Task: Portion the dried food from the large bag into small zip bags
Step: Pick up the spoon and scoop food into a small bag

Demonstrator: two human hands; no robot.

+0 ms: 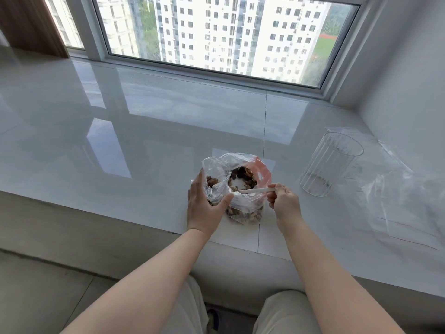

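A clear zip bag with a red zip strip stands open on the white sill, holding brown dried food. My left hand grips the bag's left side, thumb across the front. My right hand pinches the handle of a white spoon, whose bowl end reaches into the bag's mouth. Flat clear bags with red lines lie to the right on the sill.
A ribbed clear glass cup stands right of the bag with a few crumbs at its bottom. The glossy sill runs back to a large window; a white wall closes the right side. My knees sit below the sill's front edge.
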